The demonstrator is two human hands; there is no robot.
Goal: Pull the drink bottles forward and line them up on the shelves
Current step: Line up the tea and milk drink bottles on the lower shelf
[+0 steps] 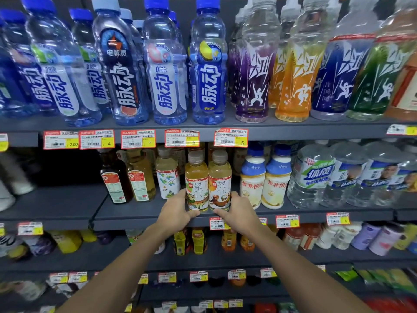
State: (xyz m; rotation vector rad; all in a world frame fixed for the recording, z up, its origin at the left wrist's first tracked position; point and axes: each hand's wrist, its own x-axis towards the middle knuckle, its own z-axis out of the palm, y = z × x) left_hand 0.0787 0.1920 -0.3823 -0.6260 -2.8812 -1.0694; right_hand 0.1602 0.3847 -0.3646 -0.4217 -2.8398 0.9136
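Note:
Two yellow tea bottles stand side by side at the front edge of the middle shelf. My left hand wraps the lower part of the left tea bottle. My right hand grips the base of the right tea bottle. The two bottles touch each other. More tea bottles stand behind them, further back on the shelf. A pale tea bottle stands to the left, set back a little.
Two dark and amber bottles stand left, white milk-drink bottles and large clear bottles right. The top shelf carries blue-capped bottles and coloured sport drinks. Price tags line the shelf edges. Lower shelves hold more drinks.

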